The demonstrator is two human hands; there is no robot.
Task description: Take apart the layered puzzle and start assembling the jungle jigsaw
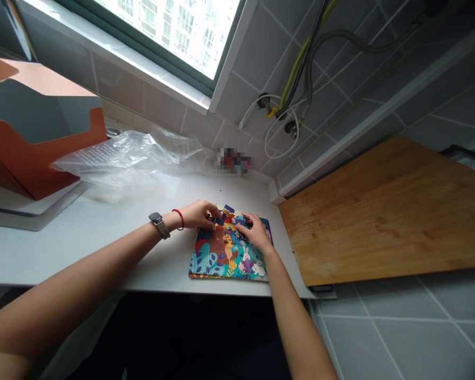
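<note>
A colourful jigsaw puzzle (209,264) with white rabbits, leaves and a brown tree lies flat near the front edge of the white counter. Its lower part is joined into a picture. Several loose puzzle pieces (228,211) are heaped and tilted over its upper middle. My left hand (200,214), below a watch and a red cord, has its thumb and fingers closed on a puzzle piece at the upper left. On the upper right, my right hand (257,235) curls its thumb and fingers round a puzzle piece; its fingers partly hide that piece.
Crumpled clear plastic wrap (142,153) lies behind my left arm, beside an orange open box (43,153). A wooden board (388,216) leans at the right. Hoses and a white cable (266,142) hang on the tiled wall by the window. A blurred patch covers something at the back.
</note>
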